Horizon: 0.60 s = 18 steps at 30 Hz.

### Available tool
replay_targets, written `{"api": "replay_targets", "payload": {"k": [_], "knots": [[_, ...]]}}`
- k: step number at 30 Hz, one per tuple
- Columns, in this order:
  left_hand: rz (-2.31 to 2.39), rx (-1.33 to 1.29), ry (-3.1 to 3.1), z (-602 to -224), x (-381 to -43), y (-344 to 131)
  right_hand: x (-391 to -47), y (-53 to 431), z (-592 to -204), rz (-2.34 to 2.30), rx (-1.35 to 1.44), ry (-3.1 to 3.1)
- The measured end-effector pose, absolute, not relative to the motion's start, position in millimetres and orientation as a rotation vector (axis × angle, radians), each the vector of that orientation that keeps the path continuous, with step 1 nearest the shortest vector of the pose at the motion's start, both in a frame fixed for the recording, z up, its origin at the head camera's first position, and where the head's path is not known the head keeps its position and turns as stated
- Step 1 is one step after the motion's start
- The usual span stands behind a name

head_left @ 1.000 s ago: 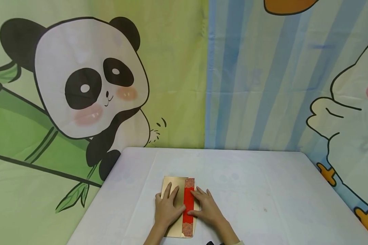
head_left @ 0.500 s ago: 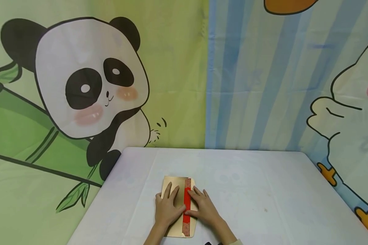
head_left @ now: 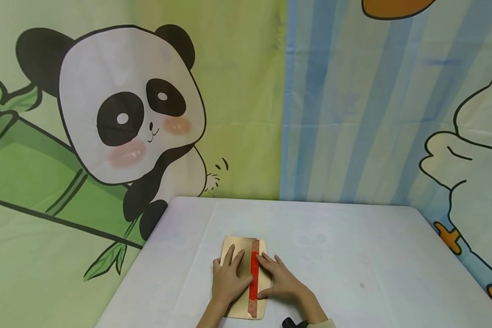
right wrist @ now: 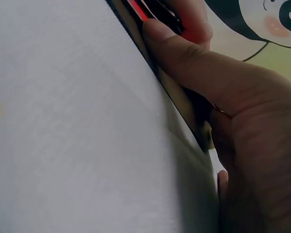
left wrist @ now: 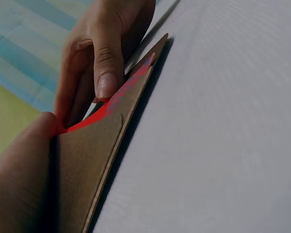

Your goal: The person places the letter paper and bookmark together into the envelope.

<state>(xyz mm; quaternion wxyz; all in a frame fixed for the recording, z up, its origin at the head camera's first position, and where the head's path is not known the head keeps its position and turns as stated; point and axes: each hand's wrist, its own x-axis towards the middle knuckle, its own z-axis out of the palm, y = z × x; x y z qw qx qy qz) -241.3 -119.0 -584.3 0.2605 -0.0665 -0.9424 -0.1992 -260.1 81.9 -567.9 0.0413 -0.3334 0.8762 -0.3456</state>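
Note:
A flat gold-beige folded card (head_left: 238,241) lies lengthwise on the white table, with a red strip (head_left: 254,266) with patterned ends running down its right part. My left hand (head_left: 229,280) rests on the card's left side with fingers spread, its thumb at the strip's left edge. From the other side, my right hand (head_left: 284,280) touches the strip with its index fingertip, and its thumb lies at the card's right part. In the left wrist view, the right thumb (left wrist: 106,85) presses at the red paper's edge. The right wrist view shows that thumb (right wrist: 169,41) reaching over the card's edge.
The white tabletop (head_left: 344,255) spreads beyond the card. A small black object (head_left: 294,323) shows by the right wrist at the front edge. Behind stands a cloth backdrop with a cartoon panda (head_left: 127,114) and blue stripes.
The red strip looks narrower than a second ago, and more beige shows to its right. My right hand shifted slightly left, then rightward again; its thumb is now off the strip. The whole view shifted slightly.

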Motion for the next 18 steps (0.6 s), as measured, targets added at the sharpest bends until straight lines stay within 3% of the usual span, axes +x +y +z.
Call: {"api": "replay_targets", "payload": {"k": [18], "knots": [[-0.543,-0.185,-2.534,-584.8,-242.4,-119.6,-265.9,73.3,-565.5,-0.971,-1.163,2.710]]}}
